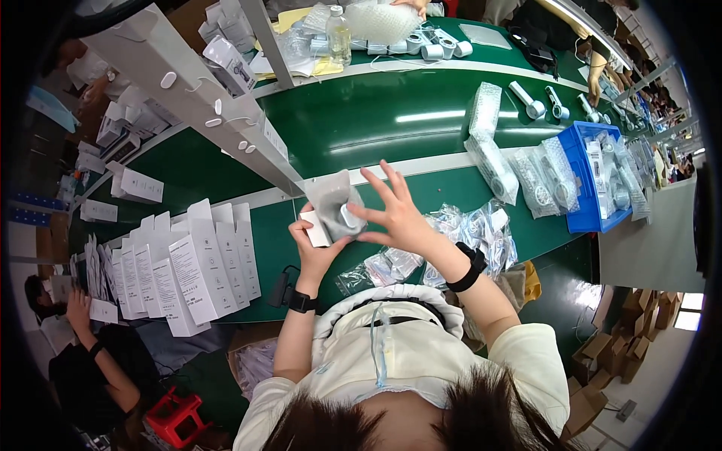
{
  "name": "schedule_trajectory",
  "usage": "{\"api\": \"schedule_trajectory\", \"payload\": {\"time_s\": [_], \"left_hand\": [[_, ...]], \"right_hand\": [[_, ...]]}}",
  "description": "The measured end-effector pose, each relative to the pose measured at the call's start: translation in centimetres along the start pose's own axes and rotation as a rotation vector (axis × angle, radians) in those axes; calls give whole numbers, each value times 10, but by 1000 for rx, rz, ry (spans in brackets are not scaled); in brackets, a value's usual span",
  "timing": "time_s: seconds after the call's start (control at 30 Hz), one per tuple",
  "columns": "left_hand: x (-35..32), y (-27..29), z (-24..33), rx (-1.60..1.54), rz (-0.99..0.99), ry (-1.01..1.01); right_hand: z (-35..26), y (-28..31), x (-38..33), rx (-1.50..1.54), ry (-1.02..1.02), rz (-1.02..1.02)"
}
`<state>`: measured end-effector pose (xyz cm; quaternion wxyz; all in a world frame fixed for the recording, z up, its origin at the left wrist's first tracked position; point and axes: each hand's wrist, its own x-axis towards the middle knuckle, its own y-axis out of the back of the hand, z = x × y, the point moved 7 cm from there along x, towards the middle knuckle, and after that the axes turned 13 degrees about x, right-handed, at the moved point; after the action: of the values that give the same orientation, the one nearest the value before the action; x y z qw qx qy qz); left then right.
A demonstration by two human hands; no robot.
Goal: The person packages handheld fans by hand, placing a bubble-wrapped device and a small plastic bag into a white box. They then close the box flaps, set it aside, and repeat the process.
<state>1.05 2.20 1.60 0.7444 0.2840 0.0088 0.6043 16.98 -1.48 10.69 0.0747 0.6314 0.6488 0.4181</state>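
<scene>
In front of my chest, my left hand point(320, 252) is closed around a small white box point(316, 228) and the lower part of a grey, see-through pouch point(331, 194). A rounded white piece point(349, 216) shows at the pouch's right side; what else lies inside is hard to make out. My right hand point(402, 222) has its fingers spread, with the index fingertip against the white piece and the thumb close to the pouch's lower edge. Just below my right hand, small clear plastic bags point(395, 263) with white contents lie heaped on the green table point(271, 225).
Upright white boxes point(203, 270) stand packed at the left. To the right are bubble-wrapped packages point(545, 180) and a blue bin point(583, 161) filled with more. Across the green conveyor point(338, 113) lie white handheld devices point(528, 101). A slanted metal post point(195, 98) rises at upper left. Other people work nearby.
</scene>
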Motion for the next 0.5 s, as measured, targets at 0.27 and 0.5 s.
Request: {"api": "schedule_trajectory", "payload": {"time_s": [0.27,0.5], "left_hand": [[7,24,47,203,-49,-128],[13,29,44,305,-44,-16]], "right_hand": [[151,38,-118,-351,-740,12],[202,1,-146,-17,-869,-302]]}}
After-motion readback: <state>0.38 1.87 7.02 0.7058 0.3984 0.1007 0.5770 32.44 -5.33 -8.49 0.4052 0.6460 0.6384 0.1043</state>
